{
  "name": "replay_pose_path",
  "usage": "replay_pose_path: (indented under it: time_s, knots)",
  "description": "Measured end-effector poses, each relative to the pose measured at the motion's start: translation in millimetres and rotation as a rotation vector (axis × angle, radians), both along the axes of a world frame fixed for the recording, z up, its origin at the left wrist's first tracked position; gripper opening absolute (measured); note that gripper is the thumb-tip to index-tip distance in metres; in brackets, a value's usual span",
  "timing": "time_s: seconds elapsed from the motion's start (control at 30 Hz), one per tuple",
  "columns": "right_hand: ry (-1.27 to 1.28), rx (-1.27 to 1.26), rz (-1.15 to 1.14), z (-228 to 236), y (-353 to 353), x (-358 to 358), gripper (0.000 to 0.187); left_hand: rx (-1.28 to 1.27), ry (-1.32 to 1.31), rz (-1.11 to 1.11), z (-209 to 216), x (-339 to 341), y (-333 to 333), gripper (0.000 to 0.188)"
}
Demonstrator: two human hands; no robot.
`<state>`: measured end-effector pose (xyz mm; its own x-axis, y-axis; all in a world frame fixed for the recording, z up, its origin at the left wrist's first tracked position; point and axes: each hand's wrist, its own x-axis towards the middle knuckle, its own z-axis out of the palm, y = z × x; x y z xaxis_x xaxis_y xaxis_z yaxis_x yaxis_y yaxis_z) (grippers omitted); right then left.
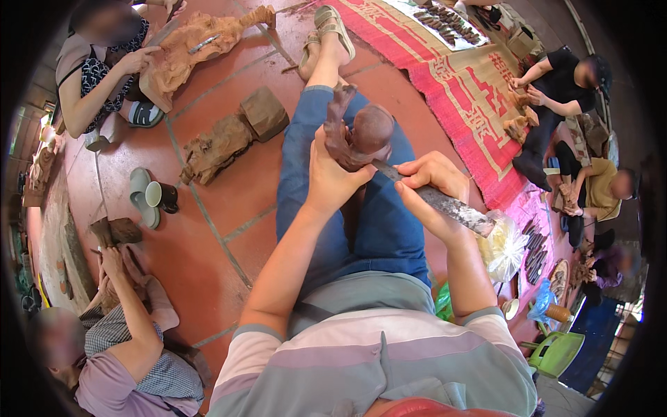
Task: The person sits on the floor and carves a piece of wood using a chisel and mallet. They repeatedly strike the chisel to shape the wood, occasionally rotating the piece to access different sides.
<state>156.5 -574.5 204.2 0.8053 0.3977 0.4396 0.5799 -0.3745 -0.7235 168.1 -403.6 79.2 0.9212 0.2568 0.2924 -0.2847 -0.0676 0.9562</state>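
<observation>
My left hand (332,177) is wrapped round a reddish-brown wood carving (372,131), which stands above my thighs. The carving has a smooth round knob on its right and a tall, jagged part on its left. In my right hand (438,184) is a long flat metal tool (453,208), pinched between thumb and fingers. Its narrow dark end meets the lower right side of the carving, and its wider, grey-white speckled end points down and right. Whether the tool is a file or a scraper, I cannot tell.
A rough wood carving (219,147) and a wood block (264,113) lie on the tiles at left, near grey-green slippers (144,198) and a cup (162,197). A red patterned mat (462,104) spreads at right. Several people work around me. A plastic bag (504,250) sits by my right arm.
</observation>
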Motion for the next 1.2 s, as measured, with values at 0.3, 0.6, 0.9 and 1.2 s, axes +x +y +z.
replay_pose_path:
  time_s: [0.3, 0.6, 0.9, 1.2]
  knots:
    - [-0.036, -0.101, 0.121, -3.3, 16.5, 25.0, 0.013, 0.056, -0.001, 0.127, 10.3, -1.0, -13.7, 0.079]
    - [-0.093, -0.125, 0.203, 13.1, 18.3, 33.6, 0.012, 0.008, -0.029, 0.045, 6.1, -1.0, 0.0, 0.083]
    - [-0.090, -0.149, 0.196, 13.1, 18.1, 27.9, 0.012, 0.085, -0.006, 0.031, 10.8, -1.9, 0.3, 0.083]
    - [-0.119, -0.122, 0.145, 16.2, 28.2, 23.5, 0.011, 0.142, 0.027, 0.062, 14.2, -5.0, -0.2, 0.074]
